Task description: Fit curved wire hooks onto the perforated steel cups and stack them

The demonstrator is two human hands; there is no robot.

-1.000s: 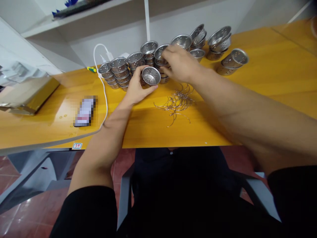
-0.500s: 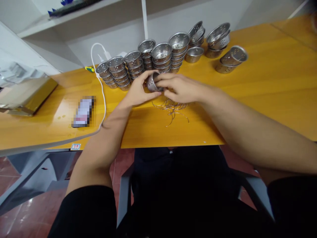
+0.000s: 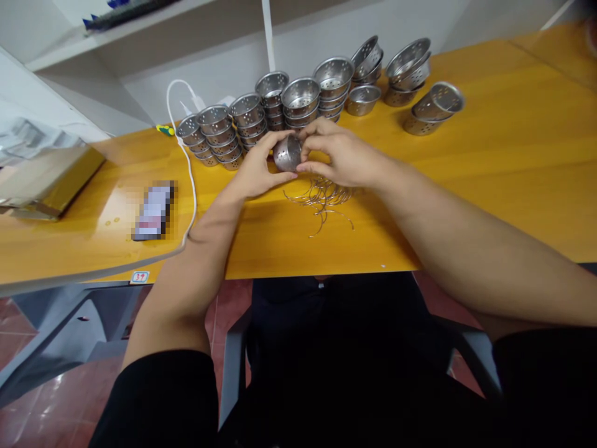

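Note:
Tilted on its side above the table, a perforated metal strainer basket is gripped between the thumb and fingers of my left hand. My right hand is closed at the basket's open end, thumb and fingers curled about the rim. Whether a wire is also in those fingers is hidden. Just below the right hand lies a loose pile of thin curved metal wires. Stacks of similar strainer baskets stand right behind my hands.
More baskets stand at the back right, some tilted. At the left lie a phone, a white cable, a yellow-green tool and a cardboard box. A shelf rises behind the table.
My right fingers, which reached inside the basket, have drawn back to its rim. The basket has turned slightly in my left hand, showing more of its outer wall.

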